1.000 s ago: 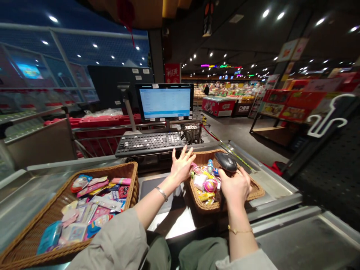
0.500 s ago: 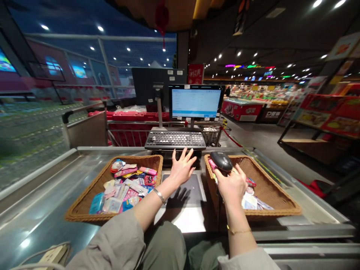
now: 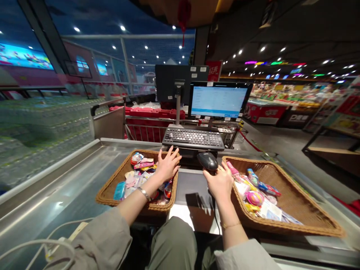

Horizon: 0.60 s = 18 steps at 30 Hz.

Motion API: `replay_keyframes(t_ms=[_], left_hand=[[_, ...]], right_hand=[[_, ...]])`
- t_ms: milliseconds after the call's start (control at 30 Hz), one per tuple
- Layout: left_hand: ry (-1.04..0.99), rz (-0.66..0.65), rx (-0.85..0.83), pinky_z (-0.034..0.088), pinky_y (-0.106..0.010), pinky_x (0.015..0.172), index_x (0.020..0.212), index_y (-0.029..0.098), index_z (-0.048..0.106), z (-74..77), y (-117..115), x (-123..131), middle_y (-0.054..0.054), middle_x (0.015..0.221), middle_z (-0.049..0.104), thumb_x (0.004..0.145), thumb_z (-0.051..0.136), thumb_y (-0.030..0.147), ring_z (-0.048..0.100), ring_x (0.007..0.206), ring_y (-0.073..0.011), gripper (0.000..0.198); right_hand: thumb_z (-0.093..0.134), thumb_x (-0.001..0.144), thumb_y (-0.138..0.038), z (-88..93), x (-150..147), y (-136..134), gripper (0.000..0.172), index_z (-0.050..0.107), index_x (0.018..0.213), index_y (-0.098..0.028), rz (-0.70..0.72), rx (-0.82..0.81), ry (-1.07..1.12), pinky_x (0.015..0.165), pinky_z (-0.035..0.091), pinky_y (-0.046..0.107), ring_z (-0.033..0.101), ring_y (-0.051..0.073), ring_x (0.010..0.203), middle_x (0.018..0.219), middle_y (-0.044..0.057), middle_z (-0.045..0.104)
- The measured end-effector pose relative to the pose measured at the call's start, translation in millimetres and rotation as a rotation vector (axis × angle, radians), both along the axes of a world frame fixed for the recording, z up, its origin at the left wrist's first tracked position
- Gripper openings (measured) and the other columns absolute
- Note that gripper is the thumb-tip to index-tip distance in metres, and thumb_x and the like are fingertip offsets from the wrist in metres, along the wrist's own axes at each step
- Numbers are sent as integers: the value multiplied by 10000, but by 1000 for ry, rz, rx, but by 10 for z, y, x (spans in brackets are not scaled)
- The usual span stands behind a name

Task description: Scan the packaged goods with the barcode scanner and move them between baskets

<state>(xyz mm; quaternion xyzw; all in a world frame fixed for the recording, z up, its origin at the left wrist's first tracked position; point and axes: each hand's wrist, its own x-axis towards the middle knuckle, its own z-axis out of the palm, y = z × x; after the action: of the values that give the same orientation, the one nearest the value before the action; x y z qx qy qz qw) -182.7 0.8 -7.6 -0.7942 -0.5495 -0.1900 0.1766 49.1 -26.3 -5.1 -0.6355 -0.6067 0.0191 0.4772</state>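
My right hand (image 3: 221,182) is wrapped around the handle of a black handheld barcode scanner (image 3: 208,161), its head tilted up and its cord (image 3: 216,215) hanging below. Fingers spread, my left hand (image 3: 168,165) is over the inner edge of the left wicker basket (image 3: 102,193); whether it touches the rim I cannot tell. Small packaged goods fill that basket, among them a teal packet (image 3: 119,191). To the right of the scanner, the right wicker basket (image 3: 315,221) contains several small items, including a pink round package (image 3: 255,197) and a white card (image 3: 270,210).
Behind the baskets stand a black keyboard (image 3: 194,138) and a lit monitor (image 3: 218,100). A shopping cart (image 3: 146,125) is beyond the counter (image 3: 81,168). White cables (image 3: 42,247) lie at the lower left. A grey pad (image 3: 194,183) sits between the baskets.
The view has swung left. My left hand has moved left, from above the middle pad to the left basket. The scanner, still in my right hand, has left the right basket and is above the pad.
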Motion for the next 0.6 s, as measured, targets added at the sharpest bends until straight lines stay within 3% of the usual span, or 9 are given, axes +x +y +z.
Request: replay_keyframes(t_ms=[233, 600], left_hand=[[63, 26, -78, 56, -719, 1154, 1319, 287, 595, -119, -32, -548, -71, 1565, 383, 910, 554, 278, 268, 1483, -321, 412], [177, -13, -377, 6, -734, 1121, 1205, 402, 665, -301, -8, -1076, -49, 1556, 410, 796, 749, 330, 259, 1478, -358, 423]], right_hand=[[657, 735, -388, -28, -306, 0, 253, 742, 867, -190, 98, -17, -34, 1041, 370, 487, 470, 315, 1293, 1084, 108, 731], [667, 729, -377, -132, -541, 53, 222, 740, 847, -203, 165, -25, -58, 1038, 361, 490, 467, 319, 1287, 1079, 94, 735]])
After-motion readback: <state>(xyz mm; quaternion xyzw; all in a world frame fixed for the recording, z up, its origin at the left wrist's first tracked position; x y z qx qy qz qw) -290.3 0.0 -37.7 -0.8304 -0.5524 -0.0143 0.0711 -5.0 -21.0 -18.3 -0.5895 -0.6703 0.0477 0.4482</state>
